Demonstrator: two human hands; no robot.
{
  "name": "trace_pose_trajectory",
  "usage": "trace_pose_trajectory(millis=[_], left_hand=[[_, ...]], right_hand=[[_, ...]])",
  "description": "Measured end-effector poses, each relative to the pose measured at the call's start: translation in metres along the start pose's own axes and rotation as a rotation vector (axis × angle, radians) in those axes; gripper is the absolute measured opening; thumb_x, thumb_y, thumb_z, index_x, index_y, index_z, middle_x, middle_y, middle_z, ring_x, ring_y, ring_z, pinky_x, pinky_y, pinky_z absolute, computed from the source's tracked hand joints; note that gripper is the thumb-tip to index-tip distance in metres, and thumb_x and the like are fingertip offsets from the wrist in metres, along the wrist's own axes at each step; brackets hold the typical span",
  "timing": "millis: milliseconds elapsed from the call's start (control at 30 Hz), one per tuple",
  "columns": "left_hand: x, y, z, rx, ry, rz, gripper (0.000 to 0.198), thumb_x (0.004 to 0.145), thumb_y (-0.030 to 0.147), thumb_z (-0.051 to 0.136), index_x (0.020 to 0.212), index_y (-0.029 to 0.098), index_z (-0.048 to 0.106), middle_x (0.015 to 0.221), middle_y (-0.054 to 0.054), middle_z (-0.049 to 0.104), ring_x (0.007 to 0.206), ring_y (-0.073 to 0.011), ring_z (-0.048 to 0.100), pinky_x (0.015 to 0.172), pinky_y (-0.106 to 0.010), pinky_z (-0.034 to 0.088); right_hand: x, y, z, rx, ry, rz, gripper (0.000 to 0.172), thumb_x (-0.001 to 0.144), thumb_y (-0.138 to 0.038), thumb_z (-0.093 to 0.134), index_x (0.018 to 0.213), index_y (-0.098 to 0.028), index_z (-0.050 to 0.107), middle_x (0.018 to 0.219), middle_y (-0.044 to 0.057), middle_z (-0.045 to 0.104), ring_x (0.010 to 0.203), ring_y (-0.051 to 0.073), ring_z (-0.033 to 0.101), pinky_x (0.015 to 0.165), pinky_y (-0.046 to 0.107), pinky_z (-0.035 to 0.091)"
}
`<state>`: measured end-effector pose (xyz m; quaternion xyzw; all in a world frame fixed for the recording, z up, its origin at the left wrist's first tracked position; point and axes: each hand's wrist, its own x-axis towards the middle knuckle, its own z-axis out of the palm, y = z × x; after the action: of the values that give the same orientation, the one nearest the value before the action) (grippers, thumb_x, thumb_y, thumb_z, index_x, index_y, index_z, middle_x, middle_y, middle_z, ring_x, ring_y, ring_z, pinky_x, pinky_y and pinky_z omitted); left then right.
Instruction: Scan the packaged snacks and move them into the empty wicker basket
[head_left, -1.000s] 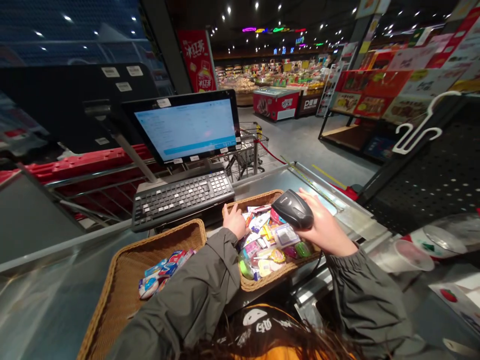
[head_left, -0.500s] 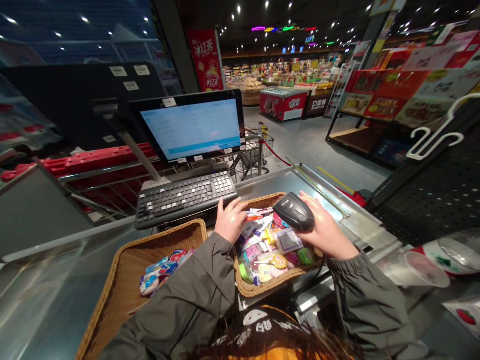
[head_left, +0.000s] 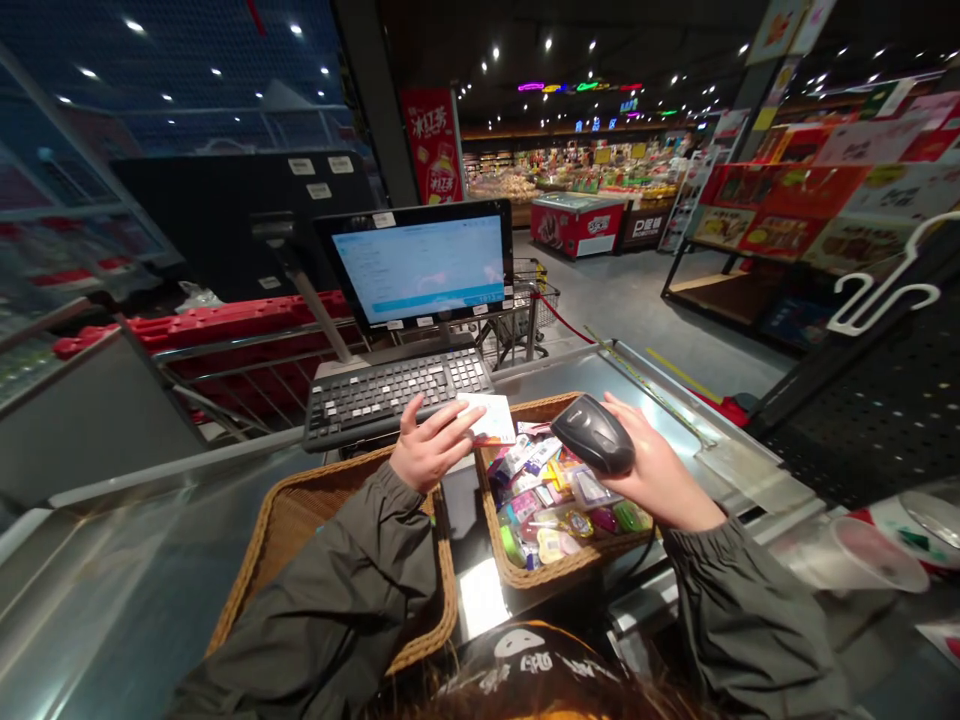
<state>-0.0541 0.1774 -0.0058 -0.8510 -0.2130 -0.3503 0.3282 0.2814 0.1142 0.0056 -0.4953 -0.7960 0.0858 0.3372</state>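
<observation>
The left hand (head_left: 429, 452) pinches a small flat packet (head_left: 487, 418) between thumb and fingers, holding it up above the near rim of the right-hand wicker basket (head_left: 525, 575), just in front of the keyboard (head_left: 397, 392). The right hand (head_left: 652, 470) is wrapped around a black handheld scanner (head_left: 596, 432), its head tipped down and to the left, toward the packet. The two are near each other but not touching: the packet sits just to the left of the scanner's nose, with its pale flat face turned up and its long side running roughly left to right across the basket. Whether the barcode side faces the scanner cannot be told from here.

Under both hands the basket is heaped with small bright sweets and wrapped snacks (head_left: 559, 500). A second wicker basket (head_left: 300, 510) stands on the bench to the left, mostly hidden by the left sleeve. Behind the keyboard, a lit screen (head_left: 420, 265) faces the person, and a clear plastic cup (head_left: 862, 555) lies on its side at the far right.
</observation>
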Motion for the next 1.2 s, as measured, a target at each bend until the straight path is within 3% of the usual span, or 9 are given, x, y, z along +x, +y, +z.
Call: trace_pose_trajectory(millis=[333, 733, 1200], left_hand=[[0.003, -0.028, -0.036, 0.080, 0.179, 0.026, 0.013, 0.084, 0.015, 0.069, 0.083, 0.025, 0.060, 0.123, -0.001, 0.070, 0.131, -0.0192, 0.053, 0.123, -0.053, 0.009], [-0.026, -0.038, -0.067, 0.150, 0.157, -0.027, 0.015, 0.085, 0.018, 0.070, 0.082, 0.026, 0.057, 0.125, 0.002, 0.069, 0.127, -0.0187, 0.057, 0.124, -0.051, 0.009], [-0.064, -0.045, -0.102, 0.188, 0.096, -0.094, 0.013, 0.089, 0.020, 0.064, 0.092, 0.031, 0.058, 0.127, 0.004, 0.068, 0.127, -0.0162, 0.057, 0.124, -0.050, 0.002]], right_hand=[[0.009, -0.045, 0.009, 0.029, -0.085, -0.084, 0.057, 0.073, -0.023, 0.065, 0.129, -0.022, 0.055, 0.139, 0.013, 0.054, 0.143, 0.040, 0.032, 0.114, 0.068, 0.023], [0.016, -0.091, 0.030, 0.013, -0.226, -0.164, 0.056, 0.075, -0.023, 0.064, 0.130, -0.021, 0.056, 0.144, 0.014, 0.050, 0.145, 0.039, 0.028, 0.115, 0.069, 0.019], [0.026, -0.122, 0.050, 0.011, -0.272, -0.237, 0.054, 0.070, -0.019, 0.065, 0.124, -0.021, 0.061, 0.142, 0.014, 0.051, 0.144, 0.040, 0.030, 0.115, 0.068, 0.023]])
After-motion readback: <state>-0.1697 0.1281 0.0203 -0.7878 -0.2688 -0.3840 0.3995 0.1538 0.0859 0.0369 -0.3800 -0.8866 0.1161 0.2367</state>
